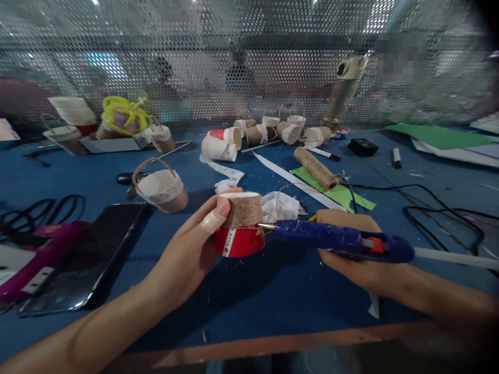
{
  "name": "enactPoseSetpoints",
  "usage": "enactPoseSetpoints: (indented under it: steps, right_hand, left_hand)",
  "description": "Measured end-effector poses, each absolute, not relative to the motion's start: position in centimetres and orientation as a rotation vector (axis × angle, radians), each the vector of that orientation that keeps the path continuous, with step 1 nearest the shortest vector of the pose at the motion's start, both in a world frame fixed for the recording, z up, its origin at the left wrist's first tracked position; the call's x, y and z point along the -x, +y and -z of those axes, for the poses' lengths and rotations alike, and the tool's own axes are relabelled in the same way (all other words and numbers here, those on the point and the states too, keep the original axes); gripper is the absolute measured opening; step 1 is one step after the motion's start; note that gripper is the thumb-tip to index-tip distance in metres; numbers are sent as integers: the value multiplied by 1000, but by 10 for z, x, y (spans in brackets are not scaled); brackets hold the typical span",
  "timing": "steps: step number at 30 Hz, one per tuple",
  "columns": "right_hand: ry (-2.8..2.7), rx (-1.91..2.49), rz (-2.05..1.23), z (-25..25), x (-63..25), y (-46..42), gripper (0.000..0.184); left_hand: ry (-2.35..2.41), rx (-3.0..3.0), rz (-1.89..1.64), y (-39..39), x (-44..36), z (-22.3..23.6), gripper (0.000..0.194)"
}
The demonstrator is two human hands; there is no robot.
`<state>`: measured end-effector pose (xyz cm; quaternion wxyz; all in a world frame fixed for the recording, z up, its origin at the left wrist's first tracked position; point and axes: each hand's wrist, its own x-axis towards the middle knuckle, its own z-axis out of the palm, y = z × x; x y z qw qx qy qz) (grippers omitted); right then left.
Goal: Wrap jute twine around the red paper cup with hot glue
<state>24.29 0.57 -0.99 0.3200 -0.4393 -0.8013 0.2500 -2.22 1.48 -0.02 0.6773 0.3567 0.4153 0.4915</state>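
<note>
My left hand [202,234] grips a red paper cup [244,243] whose upper half is wound with brown jute twine [245,210]. A bandage wraps the thumb of that hand. In my right hand [351,234] is a blue glue gun [315,232], its metal nozzle against the cup's side at the lower edge of the twine. A white glue stick [448,256] juts from the gun's rear. Behind the cup lies crumpled white lace [283,206]. A strand of twine runs back near the twine roll [316,169], which rests on green paper [356,196].
Left of my hands stands a twine-wrapped cup basket [163,189] with a handle. A phone [88,259] and a purple power strip [50,254] lie at the left. Several cups and small baskets line the back, near a bottle [345,93]. Black cables [413,189] trail on the right.
</note>
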Motion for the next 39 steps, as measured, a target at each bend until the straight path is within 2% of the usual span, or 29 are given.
enactPoseSetpoints:
  steps: [6, 12, 20, 33, 39]
  right_hand:
    - [-2074, 1129, -647, 14, -245, 8, 25]
    - [-2052, 1133, -604, 18, -244, 10, 28]
    - [-2179, 1162, -653, 9, -246, 6, 23]
    - [-2011, 1176, -629, 17, -247, 12, 31]
    - [-1784, 1140, -657, 10, -246, 12, 21]
  left_hand:
    - [906, -801, -1110, 15, 23, -2, 38]
    - [930, -796, -1124, 13, 22, -5, 42]
    - [933, -841, -1072, 13, 23, 1, 41]
    - [998, -810, -1134, 13, 20, -7, 46]
    - [980, -842, -1094, 13, 20, -4, 43]
